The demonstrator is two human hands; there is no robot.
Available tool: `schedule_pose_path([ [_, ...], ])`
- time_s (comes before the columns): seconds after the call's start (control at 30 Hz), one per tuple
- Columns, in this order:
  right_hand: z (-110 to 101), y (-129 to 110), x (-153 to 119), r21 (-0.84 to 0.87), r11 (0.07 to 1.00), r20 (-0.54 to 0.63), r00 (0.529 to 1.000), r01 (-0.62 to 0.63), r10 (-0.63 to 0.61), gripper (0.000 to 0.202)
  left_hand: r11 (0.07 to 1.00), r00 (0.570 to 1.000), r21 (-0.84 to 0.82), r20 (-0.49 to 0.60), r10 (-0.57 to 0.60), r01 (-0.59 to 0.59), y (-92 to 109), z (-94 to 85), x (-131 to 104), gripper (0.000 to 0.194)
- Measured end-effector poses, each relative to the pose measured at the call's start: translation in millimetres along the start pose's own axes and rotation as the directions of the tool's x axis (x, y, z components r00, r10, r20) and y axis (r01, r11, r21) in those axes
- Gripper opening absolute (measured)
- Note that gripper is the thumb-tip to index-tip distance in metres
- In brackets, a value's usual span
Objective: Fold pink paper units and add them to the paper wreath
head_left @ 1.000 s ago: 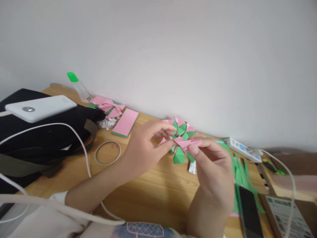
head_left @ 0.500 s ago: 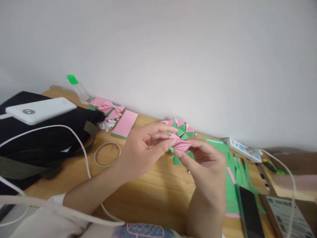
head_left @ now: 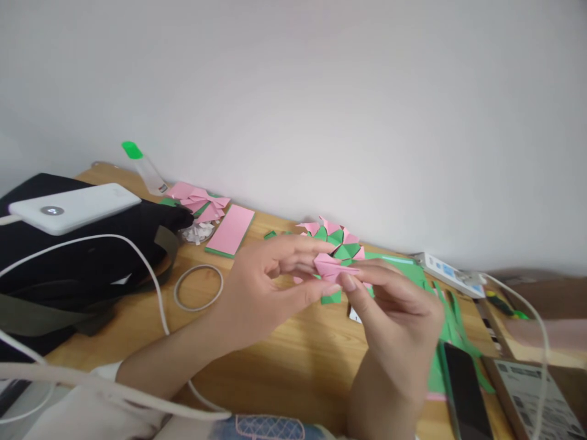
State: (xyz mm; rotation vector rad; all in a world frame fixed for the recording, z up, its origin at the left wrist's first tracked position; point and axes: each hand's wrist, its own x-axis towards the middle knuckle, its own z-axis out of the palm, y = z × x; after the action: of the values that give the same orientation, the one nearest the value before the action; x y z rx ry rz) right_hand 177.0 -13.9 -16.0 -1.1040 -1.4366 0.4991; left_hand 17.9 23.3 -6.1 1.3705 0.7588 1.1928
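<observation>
Between my two hands, above the wooden table [head_left: 279, 366], is a small folded pink paper piece [head_left: 328, 266]. My left hand [head_left: 270, 281] holds its left end between thumb and fingers. The thumb and index finger of my right hand [head_left: 394, 311] pinch its narrow right end. Behind the fingers sits a folded paper assembly [head_left: 346, 244] of green and pink pieces, partly hidden by my hands.
Left: black bag [head_left: 92, 244], white power bank [head_left: 77, 206], glue bottle [head_left: 149, 174], folded papers [head_left: 202, 200], pink sheets [head_left: 232, 229], paper scraps [head_left: 198, 232], ring [head_left: 178, 298]. Right: green paper [head_left: 394, 264], power strip [head_left: 449, 275], phone [head_left: 465, 391], cardboard box [head_left: 532, 397]. Cables cross the left side.
My right hand has shifted right, to the narrow end of the pink piece. The piece has turned and looks slimmer. My left fingers are a little farther from the thumb.
</observation>
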Motion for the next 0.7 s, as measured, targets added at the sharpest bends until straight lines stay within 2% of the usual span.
schedule_pose_path([
  [0.13, -2, -2, 0, -0.006, 1.000, 0.036, 0.999, 0.016, -0.015, 0.023, 0.991, 0.999, 0.130, -0.040, 0.032, -0.026, 1, 0.6, -2, 0.020],
  [0.23, -6, -3, 2, 0.034, 0.999, 0.117, 0.993, -0.012, 0.008, 0.013, 0.955, 0.986, 0.258, -0.043, 0.161, -0.145, 1, -1.7, -3, 0.021],
  [0.3, -9, -3, 3, 0.067, 0.997, 0.144, 0.989, -0.028, 0.018, 0.011, 0.898, 0.969, 0.377, -0.002, 0.247, -0.228, 1, -3.9, -3, 0.023],
  [0.4, -10, -4, 5, 0.036, 0.997, 0.154, 0.986, -0.065, 0.059, 0.011, 0.795, 0.953, 0.529, 0.109, 0.282, -0.296, 3, -7.3, -3, 0.027],
  [0.5, -9, -4, 5, 0.009, 0.999, 0.170, 0.984, -0.047, 0.044, 0.014, 0.760, 0.946, 0.567, 0.132, 0.295, -0.316, 6, -9.7, -4, 0.026],
  [0.6, -8, -4, 5, 0.007, 1.000, 0.131, 0.991, -0.006, 0.005, 0.017, 0.775, 0.946, 0.547, 0.125, 0.299, -0.317, 7, -10.7, -5, 0.024],
  [0.7, -7, -4, 4, 0.015, 1.000, 0.115, 0.993, 0.018, -0.020, 0.021, 0.792, 0.945, 0.521, 0.110, 0.309, -0.319, 7, -10.3, -5, 0.014],
])
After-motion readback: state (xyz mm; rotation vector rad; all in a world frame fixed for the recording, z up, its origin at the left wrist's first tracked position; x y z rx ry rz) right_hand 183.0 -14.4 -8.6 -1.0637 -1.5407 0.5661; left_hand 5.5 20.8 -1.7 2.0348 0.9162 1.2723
